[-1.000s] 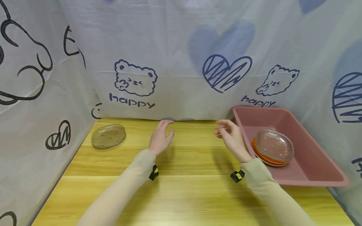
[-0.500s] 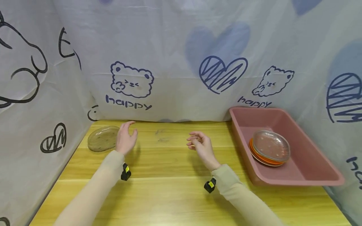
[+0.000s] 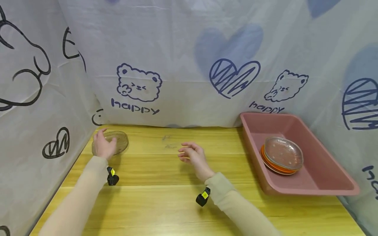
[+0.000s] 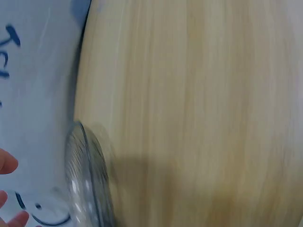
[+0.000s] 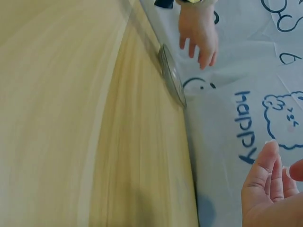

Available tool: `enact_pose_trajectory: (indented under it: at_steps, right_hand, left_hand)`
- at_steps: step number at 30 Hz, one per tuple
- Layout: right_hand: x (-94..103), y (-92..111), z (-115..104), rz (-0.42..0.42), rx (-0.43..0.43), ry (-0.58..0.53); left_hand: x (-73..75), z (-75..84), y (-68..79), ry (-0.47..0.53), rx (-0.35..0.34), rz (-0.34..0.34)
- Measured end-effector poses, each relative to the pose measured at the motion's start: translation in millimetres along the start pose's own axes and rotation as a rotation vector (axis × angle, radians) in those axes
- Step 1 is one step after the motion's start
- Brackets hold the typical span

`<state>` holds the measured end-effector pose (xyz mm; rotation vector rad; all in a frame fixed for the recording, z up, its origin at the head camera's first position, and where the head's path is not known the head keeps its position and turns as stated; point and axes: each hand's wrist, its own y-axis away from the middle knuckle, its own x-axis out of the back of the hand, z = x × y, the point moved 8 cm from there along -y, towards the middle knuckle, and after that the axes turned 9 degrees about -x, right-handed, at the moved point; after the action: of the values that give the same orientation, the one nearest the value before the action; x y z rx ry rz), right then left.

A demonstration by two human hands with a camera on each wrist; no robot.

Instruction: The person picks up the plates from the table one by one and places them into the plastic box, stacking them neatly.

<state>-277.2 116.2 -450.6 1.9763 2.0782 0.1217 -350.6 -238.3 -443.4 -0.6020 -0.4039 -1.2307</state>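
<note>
A clear, shallow plate [image 3: 121, 141] lies near the table's far left corner, and my left hand [image 3: 104, 146] hovers over its near left side with relaxed fingers. In the right wrist view a gap shows between those fingers and the plate [image 5: 171, 75]. The left wrist view shows the plate [image 4: 87, 179] edge-on, with some left fingertips [image 4: 7, 162] at the frame's side. My right hand [image 3: 195, 159] is held above the middle of the table, its fingers loosely bent and holding nothing.
A pink plastic tub [image 3: 327, 190] stands at the right of the wooden table [image 3: 165, 206]. Inside it is a stack of plates, a clear plate [image 3: 283, 152] on top of orange ones [image 3: 264, 159]. Printed white cloth [image 3: 183, 105] hangs behind the table and at both sides.
Both hands have moved left, away from the tub. My left hand has come over the clear plate; the right has shifted from beside the tub to mid-table. The plates have stayed in place.
</note>
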Motion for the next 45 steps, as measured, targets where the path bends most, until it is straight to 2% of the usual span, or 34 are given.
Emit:
enact_pose_trajectory:
  at_steps: [8, 17, 25, 33, 45]
  right_hand:
    - [-21.6, -0.1, 5.1, -0.039, -0.048, -0.056]
    - [-34.0, -1.6, 15.2, -0.061, -0.134, -0.138]
    - [-42.1, 1.0, 20.2, -0.071, -0.173, -0.163]
    - [-44.8, 0.9, 23.3, -0.078, -0.194, -0.17]
    - [-44.0, -0.7, 27.8, -0.078, -0.216, -0.174]
  left_hand:
    - [11.1, -37.9, -7.5, -0.001, 0.137, -0.015]
    - [10.9, -63.5, -3.2, 0.014, 0.237, -0.094]
    - [9.0, -79.4, -4.0, 0.015, 0.274, -0.119]
    - [10.3, -88.8, -5.4, 0.041, 0.301, -0.135]
    - [11.5, -87.0, -7.8, -0.071, 0.259, -0.191]
